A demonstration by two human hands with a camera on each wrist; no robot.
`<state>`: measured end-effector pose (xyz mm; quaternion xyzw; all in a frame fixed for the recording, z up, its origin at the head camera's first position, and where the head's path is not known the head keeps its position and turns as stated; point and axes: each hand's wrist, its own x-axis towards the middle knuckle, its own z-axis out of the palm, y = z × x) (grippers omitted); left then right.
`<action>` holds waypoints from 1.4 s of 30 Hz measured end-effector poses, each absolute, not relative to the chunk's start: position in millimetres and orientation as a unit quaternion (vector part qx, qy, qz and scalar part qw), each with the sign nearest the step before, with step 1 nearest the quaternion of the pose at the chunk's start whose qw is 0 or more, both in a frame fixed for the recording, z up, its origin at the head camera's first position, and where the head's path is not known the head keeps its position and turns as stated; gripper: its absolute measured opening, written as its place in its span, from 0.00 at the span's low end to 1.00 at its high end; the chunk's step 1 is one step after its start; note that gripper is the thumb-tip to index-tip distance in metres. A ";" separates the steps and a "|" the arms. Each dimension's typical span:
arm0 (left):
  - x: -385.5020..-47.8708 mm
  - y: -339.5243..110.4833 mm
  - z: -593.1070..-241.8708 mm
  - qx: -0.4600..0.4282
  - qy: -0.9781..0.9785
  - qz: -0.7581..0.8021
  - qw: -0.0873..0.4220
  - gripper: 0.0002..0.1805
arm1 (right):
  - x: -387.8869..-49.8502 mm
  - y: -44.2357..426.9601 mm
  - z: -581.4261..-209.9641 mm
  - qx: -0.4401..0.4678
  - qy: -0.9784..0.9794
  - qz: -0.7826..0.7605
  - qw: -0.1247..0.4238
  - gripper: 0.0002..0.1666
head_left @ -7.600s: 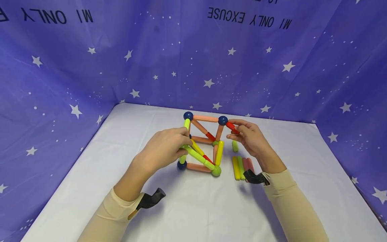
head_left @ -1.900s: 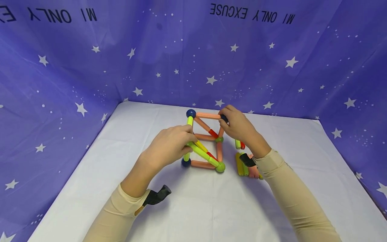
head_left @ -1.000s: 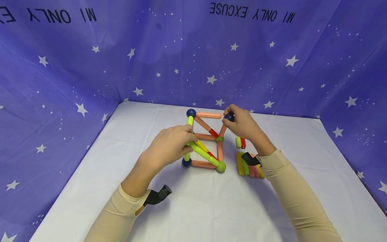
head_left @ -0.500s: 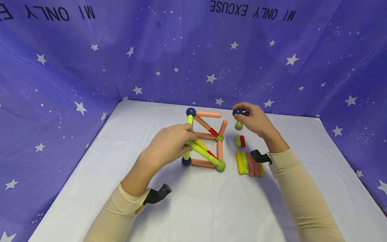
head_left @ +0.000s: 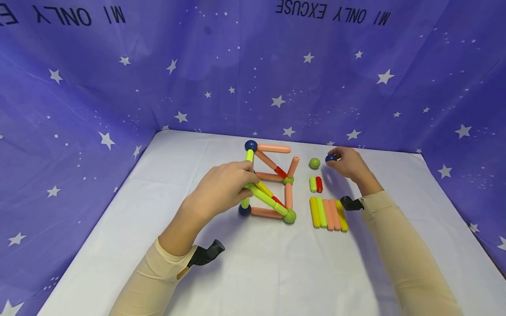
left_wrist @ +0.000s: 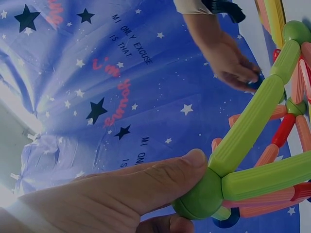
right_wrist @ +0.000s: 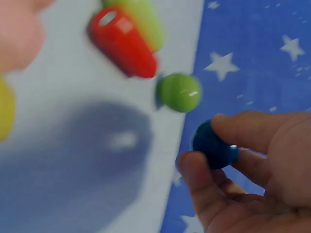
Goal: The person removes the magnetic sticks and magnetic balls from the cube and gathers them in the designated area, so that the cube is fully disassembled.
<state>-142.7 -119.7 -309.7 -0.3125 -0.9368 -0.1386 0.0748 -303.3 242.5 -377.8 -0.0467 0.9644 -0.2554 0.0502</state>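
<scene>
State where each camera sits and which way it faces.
Head: head-worn, facing forward and down at the stick frame; left hand and right hand show.
Left wrist: worn there, facing the held green ball; both hands show.
Right wrist: worn there, facing the pinched blue ball; only that hand shows.
Head and right wrist share the loose green ball.

A: What's on the arms?
B: Long beige sleeves, left sleeve (head_left: 146,285) and right sleeve (head_left: 413,254). Smooth fabric, some creases.
A: Cuffs?
B: Same beige, at the wrists. Left cuff (head_left: 171,259) has a small gap by the hardware.
A: Hardware?
B: Black, one per wrist: left mount (head_left: 206,253), elbow-shaped, blunt end; right mount (head_left: 351,203), similar.
A: Hands?
B: Left hand (head_left: 219,186), right hand (head_left: 351,165): both bare.
</scene>
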 end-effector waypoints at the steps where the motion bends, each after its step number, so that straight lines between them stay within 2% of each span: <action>1: -142.7 -119.7 -309.8 -0.312 -0.937 -0.138 0.075 0.12 | -306.2 244.2 -382.3 -0.046 0.966 -0.247 0.060 0.26; 7: -142.6 -119.2 -310.0 -0.312 -0.937 -0.139 0.075 0.12 | -318.7 249.0 -402.5 -0.046 0.972 -0.212 0.091 0.25; 24: -143.1 -119.2 -310.4 -0.312 -0.938 -0.130 0.081 0.11 | -331.8 246.2 -407.1 -0.041 0.971 -0.216 0.089 0.27; 29: -143.7 -119.1 -310.8 -0.311 -0.937 -0.134 0.079 0.11 | -326.4 247.4 -398.7 -0.053 0.975 -0.207 0.068 0.28; 35: -143.1 -117.0 -308.9 -0.311 -0.938 -0.133 0.072 0.11 | -307.0 239.6 -379.1 -0.111 0.965 -0.236 0.005 0.23; 42: -142.1 -118.1 -308.6 -0.307 -0.940 -0.132 0.071 0.11 | -281.1 194.0 -358.7 -0.231 0.913 -0.329 0.067 0.22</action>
